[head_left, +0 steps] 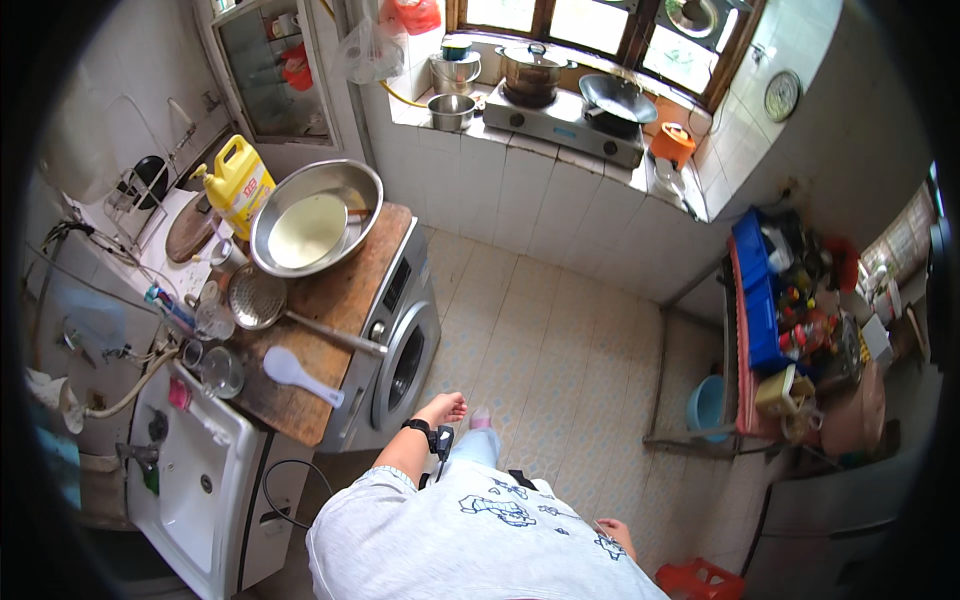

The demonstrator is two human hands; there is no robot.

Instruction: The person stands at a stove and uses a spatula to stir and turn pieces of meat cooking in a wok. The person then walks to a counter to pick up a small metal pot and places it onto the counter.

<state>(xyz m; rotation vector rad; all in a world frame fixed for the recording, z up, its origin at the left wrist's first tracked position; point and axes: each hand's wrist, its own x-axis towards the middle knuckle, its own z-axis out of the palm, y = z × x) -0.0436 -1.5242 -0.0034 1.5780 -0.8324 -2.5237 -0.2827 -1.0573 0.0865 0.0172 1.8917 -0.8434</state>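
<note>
My left hand hangs in front of my body with its fingers curled, near the front-loading washing machine; nothing shows in it. At my right side, my right hand is low and partly hidden by my shirt; what its fingers do is hard to see. On the wooden board over the washing machine lie a perforated metal skimmer and a white plastic rice paddle. Behind them stands a large steel basin with a pale-yellow content, beside a yellow pump jug.
A white sink is at the left. Along the window ledge stands a gas stove with a lidded pot and a wok. To the right, a rack holds blue baskets; a red plastic basket sits on the floor.
</note>
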